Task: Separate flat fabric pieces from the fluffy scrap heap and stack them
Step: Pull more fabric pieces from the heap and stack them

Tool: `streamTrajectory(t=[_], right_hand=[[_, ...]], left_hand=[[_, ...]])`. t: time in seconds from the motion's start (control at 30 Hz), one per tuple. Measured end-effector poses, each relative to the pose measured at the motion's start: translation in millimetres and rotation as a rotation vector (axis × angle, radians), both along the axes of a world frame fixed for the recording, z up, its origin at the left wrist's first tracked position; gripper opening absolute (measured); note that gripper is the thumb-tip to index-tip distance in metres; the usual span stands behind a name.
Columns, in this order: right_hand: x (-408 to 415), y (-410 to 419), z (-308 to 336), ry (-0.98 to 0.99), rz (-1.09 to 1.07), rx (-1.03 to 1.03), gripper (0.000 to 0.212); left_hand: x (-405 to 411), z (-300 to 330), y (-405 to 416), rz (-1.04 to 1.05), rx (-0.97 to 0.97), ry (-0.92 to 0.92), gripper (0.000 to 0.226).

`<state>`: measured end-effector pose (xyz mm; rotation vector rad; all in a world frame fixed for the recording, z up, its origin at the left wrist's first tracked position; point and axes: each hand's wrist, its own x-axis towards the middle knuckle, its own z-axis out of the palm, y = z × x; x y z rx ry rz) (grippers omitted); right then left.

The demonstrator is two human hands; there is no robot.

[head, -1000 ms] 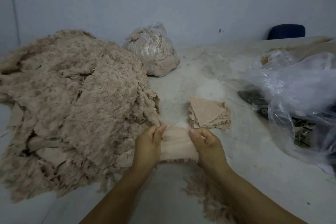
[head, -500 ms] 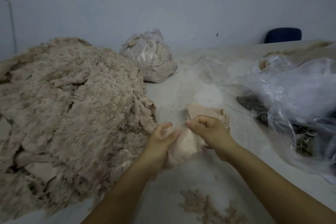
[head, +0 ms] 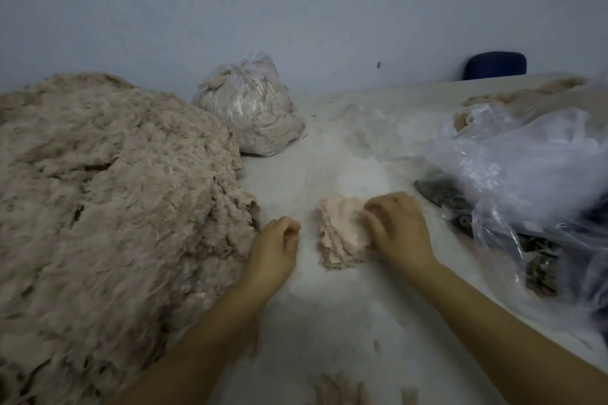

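Single view, head-worn, wide-angle. It looks forward and down over both forearms onto the table (head: 329,306), close to the work; the wall (head: 296,10) closes the far side. Beyond the right hand's fingers (head: 378,210) lies the fabric stack (head: 339,233); the fluffy heap (head: 115,191) fills the frame left of the left hand's fingers (head: 289,227). No second view

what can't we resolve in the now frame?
- Head view: right hand covers the stack's right side; its fingertips' grip is motion-blurred.
- Left hand: curled, contents unreadable.
- Dark items under the clear plastic bag: veiled.
- Scrap heap: cut by the left edge.
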<state>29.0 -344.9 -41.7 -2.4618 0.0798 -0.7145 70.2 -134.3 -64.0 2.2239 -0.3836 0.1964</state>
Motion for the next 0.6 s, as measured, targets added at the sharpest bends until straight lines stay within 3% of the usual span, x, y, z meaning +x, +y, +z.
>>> streamTrajectory(t=[0.07,0.17,0.27,0.3,0.33,0.4,0.5,0.6], right_hand=[[-18,25,-8,0.037,0.193,0.047,0.009],[-23,74,-16,0.24,0.369,0.163,0.027],[-9,123,-16,0.569,0.375,0.457,0.057],[-4,135,-15,0.604,0.354,0.449,0.06],[1,144,-15,0.586,0.339,0.395,0.053],[5,155,-14,0.535,0.295,0.34,0.014],[-8,156,-21,0.5,0.381,0.389,0.038],[-41,139,-31,0.415,0.412,0.434,0.056]], left_hand=[[-12,8,24,-0.058,0.16,-0.174,0.019],[-26,29,55,-0.067,0.261,-0.324,0.025],[-36,41,76,-0.04,0.287,-0.317,0.031],[-37,40,82,-0.032,0.289,-0.294,0.031],[-38,38,88,-0.03,0.298,-0.265,0.035],[-40,30,99,-0.094,0.355,-0.208,0.052],[-37,6,111,-0.273,0.554,-0.112,0.068],[-33,-11,117,-0.243,0.683,0.029,0.057]])
